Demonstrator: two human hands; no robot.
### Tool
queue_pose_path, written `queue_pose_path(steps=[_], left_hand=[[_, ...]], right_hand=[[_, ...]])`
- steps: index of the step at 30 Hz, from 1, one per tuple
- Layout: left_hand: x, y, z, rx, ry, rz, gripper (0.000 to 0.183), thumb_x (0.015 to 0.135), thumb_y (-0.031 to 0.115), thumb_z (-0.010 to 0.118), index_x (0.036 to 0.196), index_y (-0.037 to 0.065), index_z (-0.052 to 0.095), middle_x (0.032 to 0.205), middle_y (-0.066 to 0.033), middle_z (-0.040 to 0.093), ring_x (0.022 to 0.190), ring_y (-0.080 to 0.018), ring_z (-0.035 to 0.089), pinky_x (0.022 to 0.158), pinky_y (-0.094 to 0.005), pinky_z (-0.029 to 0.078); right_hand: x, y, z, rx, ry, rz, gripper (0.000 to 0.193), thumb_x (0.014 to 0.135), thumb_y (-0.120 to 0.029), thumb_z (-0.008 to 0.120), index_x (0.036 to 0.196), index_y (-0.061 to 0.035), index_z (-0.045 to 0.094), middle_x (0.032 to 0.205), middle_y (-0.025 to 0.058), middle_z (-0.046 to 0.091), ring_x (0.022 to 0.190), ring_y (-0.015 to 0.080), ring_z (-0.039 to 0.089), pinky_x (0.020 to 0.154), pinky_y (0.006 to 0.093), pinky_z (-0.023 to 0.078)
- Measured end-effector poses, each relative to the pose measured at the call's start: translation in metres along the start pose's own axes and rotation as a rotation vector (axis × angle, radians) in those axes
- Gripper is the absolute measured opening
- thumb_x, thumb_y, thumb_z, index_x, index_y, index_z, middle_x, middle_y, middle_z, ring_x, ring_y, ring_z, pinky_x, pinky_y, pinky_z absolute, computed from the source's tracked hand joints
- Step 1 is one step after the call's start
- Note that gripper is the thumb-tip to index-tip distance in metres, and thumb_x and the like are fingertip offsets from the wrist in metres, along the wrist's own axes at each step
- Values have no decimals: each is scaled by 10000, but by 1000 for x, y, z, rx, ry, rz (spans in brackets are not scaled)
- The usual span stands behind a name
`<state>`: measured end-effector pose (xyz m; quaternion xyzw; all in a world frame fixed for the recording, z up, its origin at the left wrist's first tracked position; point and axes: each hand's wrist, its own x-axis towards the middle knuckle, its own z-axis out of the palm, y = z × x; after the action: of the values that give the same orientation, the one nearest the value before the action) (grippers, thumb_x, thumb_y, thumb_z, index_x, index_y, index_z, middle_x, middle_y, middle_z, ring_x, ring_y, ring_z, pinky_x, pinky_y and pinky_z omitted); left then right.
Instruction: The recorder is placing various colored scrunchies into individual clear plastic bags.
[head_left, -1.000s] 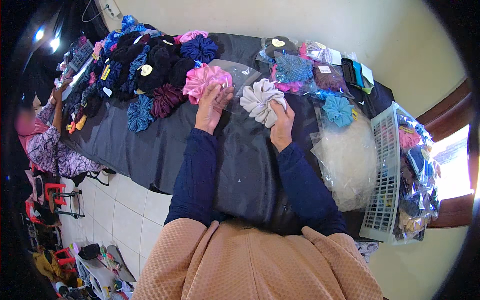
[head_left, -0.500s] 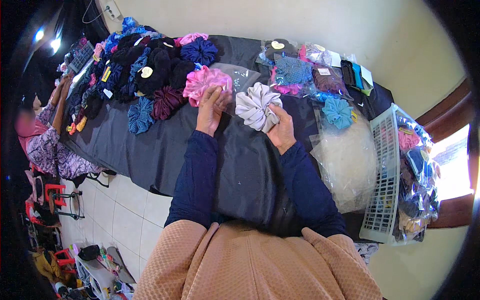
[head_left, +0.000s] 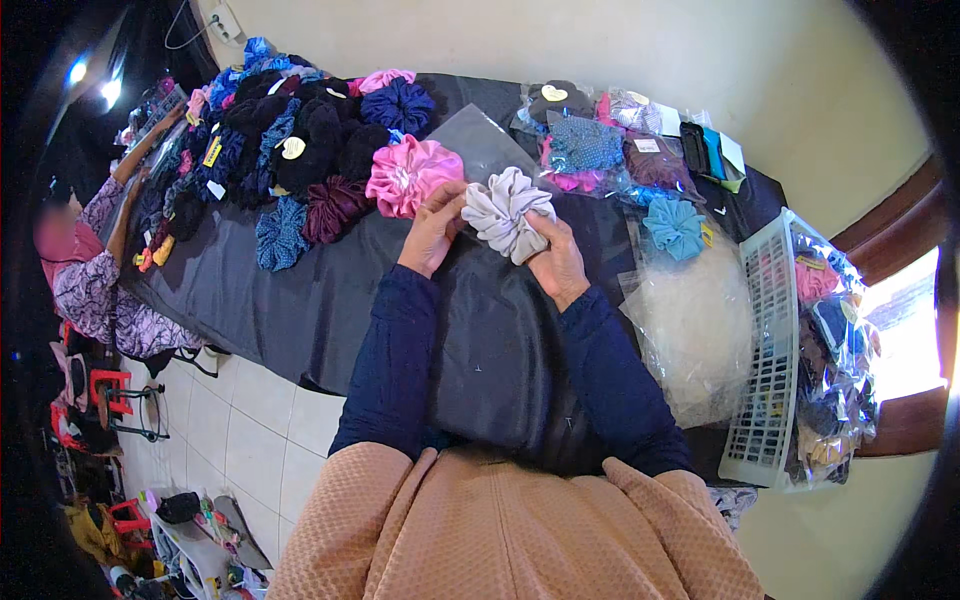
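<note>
Holds a pale grey scrunchie (head_left: 508,215) over the black cloth (head_left: 480,370) in the right hand (head_left: 558,258), pinching its lower right edge between thumb and fingers. Curls the fingers of the left hand (head_left: 433,232) in toward the thumb at the scrunchie's left edge, with any pinch on fabric or plastic too hidden to tell. Looks partway along with this piece: no wrapping on it yet, and a flat clear bag (head_left: 475,133) just beyond. Already wrapped, by all appearances, at upper right: a blue dotted scrunchie (head_left: 585,145) and a brown bundle (head_left: 655,160) among other packets, plus more in a white grid-sided crate (head_left: 752,430). Apparently left to do, toward the left: a pink scrunchie (head_left: 413,172), a maroon scrunchie (head_left: 336,205), a navy scrunchie (head_left: 397,105) and a large loose heap (head_left: 235,135). Ranges in texture from smooth, faintly shiny grey pleats and glossy, satin-like pink folds to fluffy, matte black rounds (head_left: 320,125) in the heap; mostly ruffled and rounded in shape, against crisp see-through plastic and dark, lightly creased cloth
</note>
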<state>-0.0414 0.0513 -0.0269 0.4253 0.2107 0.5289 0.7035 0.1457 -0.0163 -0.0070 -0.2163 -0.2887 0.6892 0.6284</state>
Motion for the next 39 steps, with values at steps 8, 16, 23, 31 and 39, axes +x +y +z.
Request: queue_pose_path(steps=[8, 16, 23, 31, 39], left_hand=[[-3, 8, 13, -32, 66, 43, 673, 896, 254, 608, 1420, 50, 238, 1301, -197, 480, 1128, -255, 535, 974, -345, 429], [-8, 10, 17, -26, -175, -6, 629, 927, 483, 461, 1379, 53, 387, 1354, -145, 490, 1233, -250, 478, 1042, -367, 362], [-5, 11, 12, -46, 12, -57, 510, 936, 355, 505, 1324, 28, 444, 1310, -154, 526, 1185, -260, 516, 1008, -365, 398], [0, 12, 0, -115, 194, 118, 349, 952, 258, 516, 1233, 52, 535, 1236, -116, 587, 1095, -233, 589, 935, -360, 470], [2, 13, -6, -135, 143, 165, 421, 942, 316, 545, 1277, 69, 481, 1287, -103, 544, 1124, -250, 568, 945, -374, 468]], right_hand=[[-9, 5, 13, -850, 214, -702, 319, 819, -7, 567, 1135, 15, 608, 1085, 111, 632, 1024, 222, 603, 933, 311, 436], [-16, 10, 29, -1549, -101, -987, 390, 710, 22, 652, 1098, -21, 640, 1199, 124, 598, 1127, 304, 554, 950, 377, 445], [-17, 13, 28, -1648, -163, -882, 374, 723, -15, 651, 1095, -36, 642, 1257, 91, 567, 1155, 284, 527, 957, 377, 431], [-14, 11, 24, -1267, -120, -822, 331, 758, 39, 612, 1085, -2, 633, 1216, 145, 583, 1050, 265, 603, 883, 317, 473], [3, 6, -5, -363, 307, -513, 193, 897, -101, 557, 1042, 4, 630, 954, 8, 621, 841, 86, 551, 756, 243, 441]])
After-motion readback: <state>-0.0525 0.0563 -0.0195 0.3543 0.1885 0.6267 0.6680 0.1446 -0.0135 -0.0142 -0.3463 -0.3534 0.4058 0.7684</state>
